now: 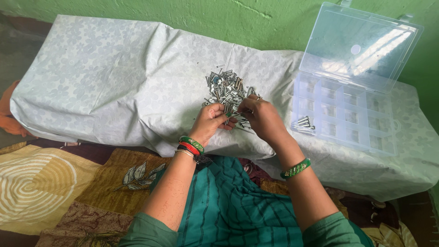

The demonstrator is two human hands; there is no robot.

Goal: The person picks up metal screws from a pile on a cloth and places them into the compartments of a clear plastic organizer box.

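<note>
A heap of silver screws [227,88] lies on the pale floral cloth [114,73], and everything else sits around that heap. At its near edge the left hand [211,122] is curled, fingertips pinched together on a few screws, though how many I cannot tell. Just right of it the right hand [262,118] closes its fingers over the heap's lower right edge; whether it grips a screw I cannot tell. Well to the right of the heap stands a clear plastic compartment box [361,132], lid [361,45] raised, with several screws [303,123] in its near-left compartment
</note>
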